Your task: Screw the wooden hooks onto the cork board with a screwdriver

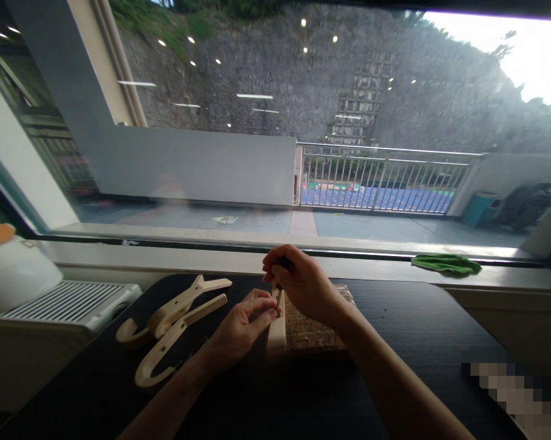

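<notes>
My right hand (305, 284) is closed round the black handle of a screwdriver (279, 299), whose metal shaft points down at a pale wooden strip (276, 342). My left hand (243, 324) is closed, thumb and fingertips together at the screwdriver's tip; whatever they pinch is too small to make out. Against the strip's right side lies a brown block with a woven-looking, dotted top (314, 327), partly covered by my right forearm. To the left of my left hand rest two curved, hook-ended wooden pieces (177, 305) with holes along them.
The dark table (408, 342) stands against a window sill (211, 260). On the sill at right lies a green cloth (447, 264). A white heater-like unit with slats (68, 302) and a rounded white appliance (16, 272) are at left. A pixelated patch covers the lower right corner.
</notes>
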The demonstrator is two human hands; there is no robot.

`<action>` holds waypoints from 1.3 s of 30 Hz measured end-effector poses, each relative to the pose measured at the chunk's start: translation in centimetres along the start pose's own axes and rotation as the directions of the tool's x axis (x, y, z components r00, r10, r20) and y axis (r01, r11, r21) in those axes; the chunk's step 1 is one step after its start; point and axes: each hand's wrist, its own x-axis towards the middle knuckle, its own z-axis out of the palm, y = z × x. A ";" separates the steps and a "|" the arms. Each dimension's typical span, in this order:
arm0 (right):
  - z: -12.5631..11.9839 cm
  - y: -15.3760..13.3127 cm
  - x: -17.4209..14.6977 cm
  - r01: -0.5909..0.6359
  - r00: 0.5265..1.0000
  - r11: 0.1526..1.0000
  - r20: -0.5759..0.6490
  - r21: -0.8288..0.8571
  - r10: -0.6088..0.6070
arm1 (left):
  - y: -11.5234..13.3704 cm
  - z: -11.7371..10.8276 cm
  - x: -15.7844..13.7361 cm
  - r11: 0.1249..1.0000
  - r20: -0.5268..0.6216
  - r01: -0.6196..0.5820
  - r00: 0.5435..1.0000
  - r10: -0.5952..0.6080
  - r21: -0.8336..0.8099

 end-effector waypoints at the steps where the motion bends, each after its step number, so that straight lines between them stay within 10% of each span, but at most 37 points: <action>1: 0.0 0.0 0.0 0.002 1.000 1.000 0.007 -0.017 -0.002 | 0.1 0.0 0.0 1.000 0.005 0.000 1.000 0.000 0.002; 20: 0.1 0.2 0.1 0.004 1.000 1.000 -0.012 -0.031 -0.004 | -0.5 -0.1 0.2 1.000 0.004 -0.011 1.000 0.011 -0.025; 39: -1.5 -2.7 0.9 0.005 0.995 0.858 0.090 -0.514 0.049 | -0.1 0.3 0.4 1.000 0.019 -0.004 1.000 0.004 0.004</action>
